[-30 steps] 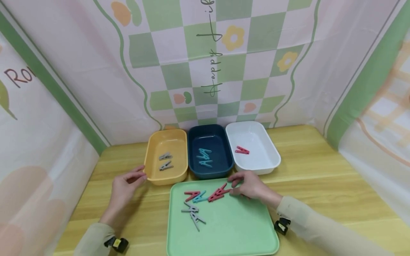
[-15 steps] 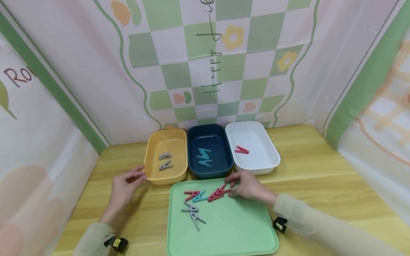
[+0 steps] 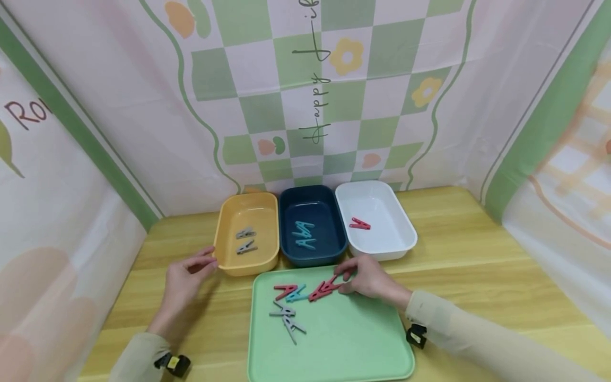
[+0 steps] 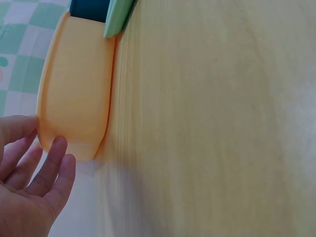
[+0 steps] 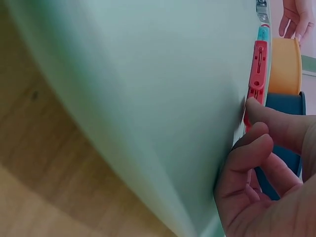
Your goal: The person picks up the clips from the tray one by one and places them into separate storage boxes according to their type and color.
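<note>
My right hand [image 3: 369, 278] is over the upper part of the green tray [image 3: 353, 339], its thumb and fingertips pinching the handle ends of a red clothespin [image 3: 330, 285]. That clothespin touches another red clothespin [image 3: 317, 293]. To their left lie a turquoise clothespin [image 3: 297, 294], a third red clothespin [image 3: 285, 291] and two grey clothespins [image 3: 292, 324]. My left hand [image 3: 186, 278] holds the near left corner of the yellow container [image 4: 79, 84] between thumb and fingers. The right wrist view shows the red clothespin's end partly hidden behind a digit.
Behind the tray, the yellow container holds two grey clothespins [image 3: 246, 246]. The dark blue container [image 3: 312, 261] beside it has turquoise clothespins [image 3: 304, 235]. A white container [image 3: 382, 253] at right holds one red clothespin [image 3: 360, 224]. A patterned cloth [image 3: 258, 79] hangs behind.
My right hand has shifted slightly left, bringing its fingertips closer round the red clothespin's handles. The left hand stays at the yellow container's corner.
</note>
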{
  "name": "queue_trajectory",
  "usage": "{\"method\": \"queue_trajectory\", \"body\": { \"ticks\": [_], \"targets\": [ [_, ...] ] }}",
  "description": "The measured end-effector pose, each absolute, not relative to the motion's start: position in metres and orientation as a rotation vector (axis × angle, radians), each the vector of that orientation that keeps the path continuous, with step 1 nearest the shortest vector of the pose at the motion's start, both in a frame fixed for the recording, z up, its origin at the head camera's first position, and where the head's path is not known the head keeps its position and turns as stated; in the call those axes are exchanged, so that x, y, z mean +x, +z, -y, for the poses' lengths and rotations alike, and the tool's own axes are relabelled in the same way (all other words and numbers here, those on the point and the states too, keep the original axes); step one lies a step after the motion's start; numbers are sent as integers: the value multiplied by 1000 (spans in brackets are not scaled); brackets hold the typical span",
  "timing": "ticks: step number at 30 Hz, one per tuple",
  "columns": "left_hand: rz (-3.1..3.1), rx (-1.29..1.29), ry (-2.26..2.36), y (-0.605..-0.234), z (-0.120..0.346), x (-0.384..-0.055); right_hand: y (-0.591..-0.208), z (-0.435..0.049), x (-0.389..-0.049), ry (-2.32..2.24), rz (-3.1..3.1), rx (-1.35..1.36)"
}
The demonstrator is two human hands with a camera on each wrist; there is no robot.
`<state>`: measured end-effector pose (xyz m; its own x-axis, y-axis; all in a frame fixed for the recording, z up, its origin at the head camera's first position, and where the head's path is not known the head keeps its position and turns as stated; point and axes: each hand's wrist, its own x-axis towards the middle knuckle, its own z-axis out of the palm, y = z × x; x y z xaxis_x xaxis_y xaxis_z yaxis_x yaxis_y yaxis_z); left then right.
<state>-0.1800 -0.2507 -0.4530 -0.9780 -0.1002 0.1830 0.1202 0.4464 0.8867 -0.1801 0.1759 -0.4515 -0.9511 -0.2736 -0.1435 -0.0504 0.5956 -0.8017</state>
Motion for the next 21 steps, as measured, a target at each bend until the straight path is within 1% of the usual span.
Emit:
{"method": "queue_trajectory", "body": {
  "ticks": [7, 21],
  "targets": [
    [2488, -13, -1559, -454, 251, -180, -448, -179, -176, -1295, -2552, -301],
    [2494, 6, -1560, -454, 251, -181, -439, -192, -176, -1480, -2387, -271]
  ]
}}
